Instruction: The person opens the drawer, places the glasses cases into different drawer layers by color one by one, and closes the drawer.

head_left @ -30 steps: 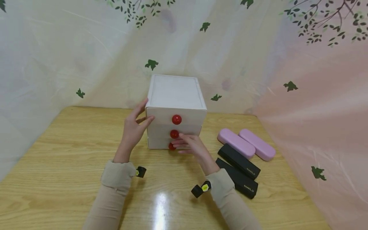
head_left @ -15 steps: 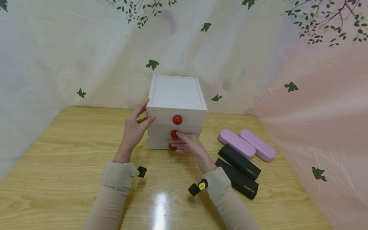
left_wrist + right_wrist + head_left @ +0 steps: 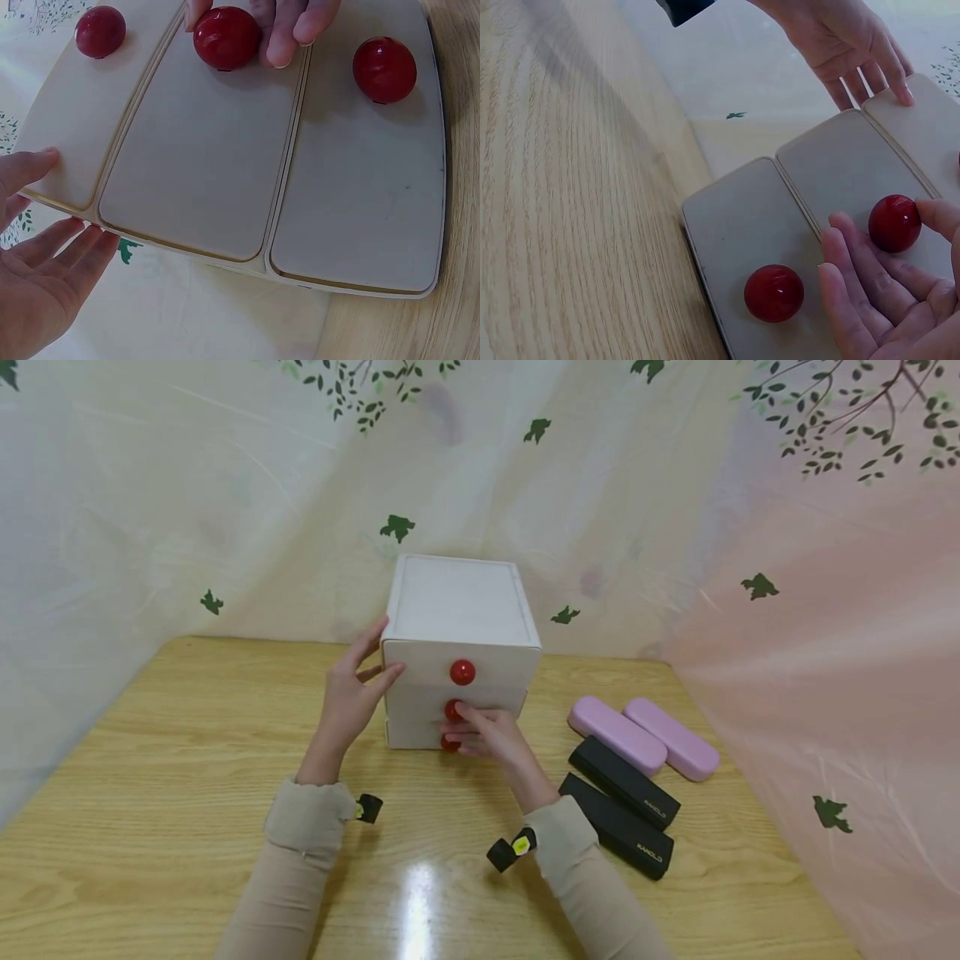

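A white cabinet (image 3: 461, 597) with three stacked drawers stands at the table's middle, all drawers pushed in. Each front bears a round red knob. My left hand (image 3: 347, 697) steadies the cabinet's left side near the top: the thumb lies on the top drawer's front, and the fairly straight fingers rest along the side. With thumb and index finger, my right hand (image 3: 504, 742) pinches the middle knob (image 3: 895, 223); its other fingers extend in front of the bottom knob (image 3: 774, 293), partly covering it in the head view. Above them the top knob (image 3: 462, 672) is untouched.
Right of the cabinet lie two pink cases (image 3: 617, 734) side by side. Two black cases (image 3: 624, 781) with pale lettering lie just nearer, close to the right forearm. A leaf-patterned curtain (image 3: 480, 468) hangs behind the wooden table (image 3: 150, 777).
My right hand has shifted slightly left, from beside the middle knob to a pinch on it. My left hand, the cabinet and the cases have stayed put.
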`<act>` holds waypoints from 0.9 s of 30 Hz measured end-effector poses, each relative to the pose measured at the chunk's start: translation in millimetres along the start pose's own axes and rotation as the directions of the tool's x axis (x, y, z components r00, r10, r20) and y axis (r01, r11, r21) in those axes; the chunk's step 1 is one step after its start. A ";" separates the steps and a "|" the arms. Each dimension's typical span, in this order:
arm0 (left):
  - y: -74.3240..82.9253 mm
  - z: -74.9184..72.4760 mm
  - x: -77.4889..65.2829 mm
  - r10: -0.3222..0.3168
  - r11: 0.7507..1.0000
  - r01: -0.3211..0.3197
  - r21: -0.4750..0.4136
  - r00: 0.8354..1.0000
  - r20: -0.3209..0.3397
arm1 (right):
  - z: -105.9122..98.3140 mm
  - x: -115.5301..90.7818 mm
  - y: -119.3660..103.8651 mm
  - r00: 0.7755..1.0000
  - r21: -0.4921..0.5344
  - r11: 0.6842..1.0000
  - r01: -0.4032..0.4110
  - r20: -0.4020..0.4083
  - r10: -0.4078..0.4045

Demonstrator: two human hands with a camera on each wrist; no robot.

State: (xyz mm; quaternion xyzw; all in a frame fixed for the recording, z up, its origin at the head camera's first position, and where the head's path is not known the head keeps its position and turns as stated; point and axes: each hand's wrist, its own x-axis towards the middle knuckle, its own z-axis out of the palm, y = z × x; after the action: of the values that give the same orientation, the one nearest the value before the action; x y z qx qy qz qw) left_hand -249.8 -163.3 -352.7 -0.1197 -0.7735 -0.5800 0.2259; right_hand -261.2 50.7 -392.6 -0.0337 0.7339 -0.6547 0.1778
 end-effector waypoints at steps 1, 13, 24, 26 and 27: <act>0.1 0.0 0.1 0.000 1.000 0.000 0.001 1.000 0.000 | 0.0 -0.5 0.3 1.000 -0.006 1.000 0.009 0.003 -0.009; 0.1 -0.4 0.0 0.017 1.000 -0.017 -0.013 1.000 0.007 | 3.6 -7.4 6.0 0.997 -0.019 0.997 0.074 -0.003 -0.074; -2.2 -0.1 0.2 0.022 1.000 -0.022 -0.009 1.000 0.003 | 5.1 -18.7 10.9 0.993 -0.086 0.989 0.118 -0.005 -0.119; -2.0 -0.1 0.1 0.025 1.000 -0.025 -0.007 1.000 0.002 | 5.4 -21.3 11.1 0.992 -0.099 0.987 0.129 -0.002 -0.129; -2.1 0.0 0.2 0.027 1.000 -0.027 -0.006 1.000 0.002 | 5.5 -22.4 11.3 0.992 -0.102 0.987 0.127 -0.002 -0.127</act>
State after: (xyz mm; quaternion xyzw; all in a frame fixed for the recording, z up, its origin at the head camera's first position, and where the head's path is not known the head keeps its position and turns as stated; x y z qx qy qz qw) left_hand -250.9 -164.0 -354.3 -0.1312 -0.7703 -0.5791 0.2326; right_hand -236.5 53.4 -399.1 -0.0866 0.7635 -0.6265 0.1306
